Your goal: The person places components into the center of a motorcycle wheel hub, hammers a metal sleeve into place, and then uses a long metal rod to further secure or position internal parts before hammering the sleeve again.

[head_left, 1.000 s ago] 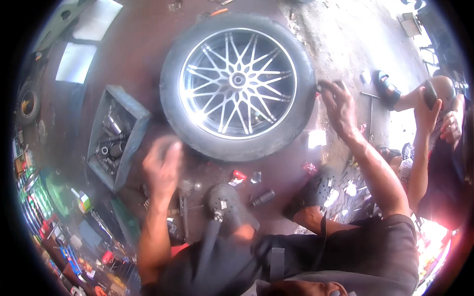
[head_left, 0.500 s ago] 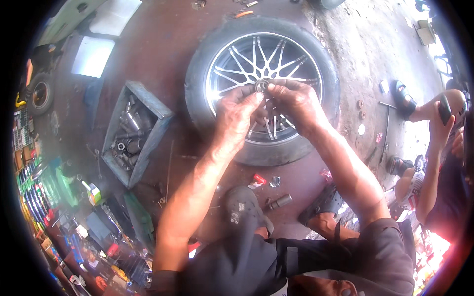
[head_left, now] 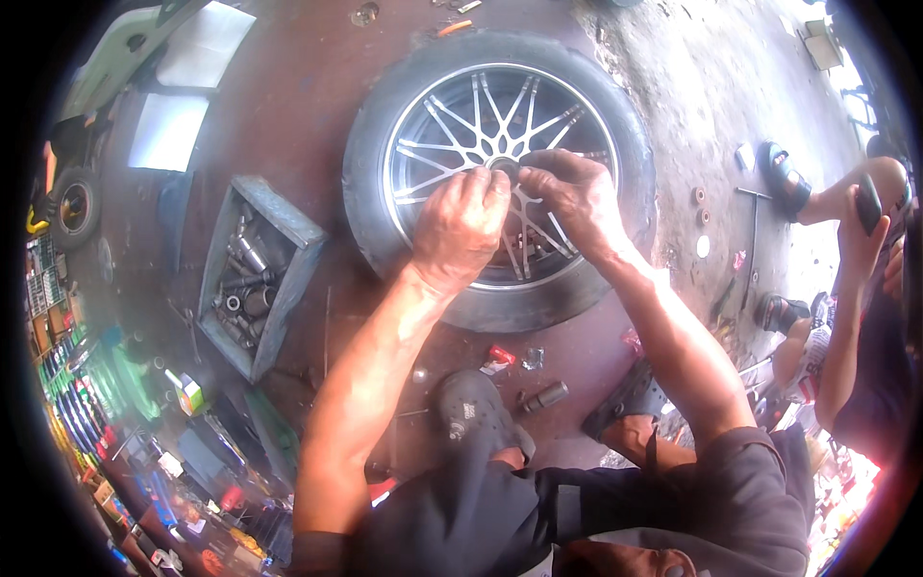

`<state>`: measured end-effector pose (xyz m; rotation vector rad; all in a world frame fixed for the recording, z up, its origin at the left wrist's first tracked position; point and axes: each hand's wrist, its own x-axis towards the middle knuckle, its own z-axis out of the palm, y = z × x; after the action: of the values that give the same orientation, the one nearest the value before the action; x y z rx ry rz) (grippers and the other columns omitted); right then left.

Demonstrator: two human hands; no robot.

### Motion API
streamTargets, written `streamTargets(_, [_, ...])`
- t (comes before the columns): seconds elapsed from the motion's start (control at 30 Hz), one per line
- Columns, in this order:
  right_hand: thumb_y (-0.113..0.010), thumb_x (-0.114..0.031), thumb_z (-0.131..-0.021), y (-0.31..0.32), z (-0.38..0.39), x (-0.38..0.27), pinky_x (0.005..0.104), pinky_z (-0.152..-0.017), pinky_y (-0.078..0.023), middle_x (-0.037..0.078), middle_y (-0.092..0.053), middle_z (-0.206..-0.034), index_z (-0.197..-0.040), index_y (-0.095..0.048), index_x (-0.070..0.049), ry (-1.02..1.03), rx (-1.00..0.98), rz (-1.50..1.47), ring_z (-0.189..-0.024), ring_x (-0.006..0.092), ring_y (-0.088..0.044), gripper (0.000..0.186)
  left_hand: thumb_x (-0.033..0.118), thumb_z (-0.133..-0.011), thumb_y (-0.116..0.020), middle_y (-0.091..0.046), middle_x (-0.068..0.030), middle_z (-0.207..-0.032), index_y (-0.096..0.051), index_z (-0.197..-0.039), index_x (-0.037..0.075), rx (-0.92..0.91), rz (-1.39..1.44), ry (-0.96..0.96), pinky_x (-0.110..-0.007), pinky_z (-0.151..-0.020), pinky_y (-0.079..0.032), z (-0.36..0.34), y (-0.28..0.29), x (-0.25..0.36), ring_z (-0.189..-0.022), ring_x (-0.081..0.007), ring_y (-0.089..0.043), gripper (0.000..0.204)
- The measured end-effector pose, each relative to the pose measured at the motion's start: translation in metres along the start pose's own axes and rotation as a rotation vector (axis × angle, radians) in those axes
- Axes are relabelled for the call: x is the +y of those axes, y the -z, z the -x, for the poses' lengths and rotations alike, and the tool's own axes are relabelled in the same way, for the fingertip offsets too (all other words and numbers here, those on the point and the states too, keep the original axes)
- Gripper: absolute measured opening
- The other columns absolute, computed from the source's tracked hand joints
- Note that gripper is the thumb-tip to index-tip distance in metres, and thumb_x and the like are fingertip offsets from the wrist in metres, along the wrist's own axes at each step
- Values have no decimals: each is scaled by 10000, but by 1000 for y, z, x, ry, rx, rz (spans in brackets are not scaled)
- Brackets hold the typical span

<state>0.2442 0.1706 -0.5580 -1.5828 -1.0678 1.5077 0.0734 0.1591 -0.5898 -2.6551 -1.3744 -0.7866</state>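
Observation:
A wheel [head_left: 630, 144] lies flat on the floor in front of me, a black tyre around a silver many-spoked rim. Over its hub is a small dark metal ring [head_left: 505, 166], partly covered by my fingers. My left hand [head_left: 463, 223] has its fingers curled and their tips at the ring's near left edge. My right hand [head_left: 577, 197] pinches the ring's right edge between thumb and fingers. Whether the ring touches the hub I cannot tell.
A grey metal box [head_left: 306, 255] of sockets and tools stands left of the wheel. On the right lie small rings [head_left: 700, 195] and a T-handle wrench [head_left: 753, 240]. A person holding a phone [head_left: 868, 204] sits beyond. A metal cylinder [head_left: 545, 396] lies by my feet.
Both hands have brought the ring slightly left, over the hub. My left hand has turned so its knuckles face up. The whole view has shifted a little.

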Motion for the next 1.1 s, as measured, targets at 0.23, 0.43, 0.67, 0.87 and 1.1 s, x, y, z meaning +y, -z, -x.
streamTargets(0.23, [-716, -89, -842, -9, -6, 16, 269, -701, -510, 82, -719, -876, -991, -686, 24, 8, 58, -46, -759, 109, -637, 189, 65, -845, -665, -644, -113, -974, -645, -1065, 32, -12, 389, 384, -381, -741, -528, -5, 4, 1, -865, -300, -652, 223])
streamTargets(0.43, [-704, -67, -838, -11, -9, 16, 275, -712, -511, 94, -708, -856, -990, -675, 26, 22, 53, -38, -782, 123, -640, 180, 80, -885, -650, -668, -77, -909, -641, -1088, 15, -62, 625, 649, -301, -683, -524, -6, -4, -4, -767, -182, -658, 213])
streamTargets(0.67, [-687, -145, -867, -3, -15, 18, 267, -571, -491, 103, -675, -835, -1067, -624, 29, 98, -21, 69, -699, 132, -617, 273, 109, -892, -599, -662, -84, -782, -610, -1050, -47, -308, 1002, 1071, -241, -503, -489, -29, 7, -5, -596, -127, -613, 223])
streamTargets(0.87, [-702, -229, -864, -11, -16, 11, 360, -814, -513, 182, -681, -1027, -1134, -584, 43, 77, -64, 247, -920, 250, -654, 401, 118, -875, -622, -679, -163, -763, -623, -980, -29, -150, 758, 846, -364, -604, -511, -12, 21, -20, -685, -237, -679, 180])
streamTargets(1.1, [-702, -246, -890, 15, -7, 33, 323, -868, -504, 168, -653, -1107, -1174, -580, 17, 262, -16, 219, -1021, 213, -624, 407, 119, -830, -644, -533, -268, -1190, -469, -1265, -25, -145, 82, 1179, -497, -950, -414, 281, 107, 94, -1130, -438, -513, 490])
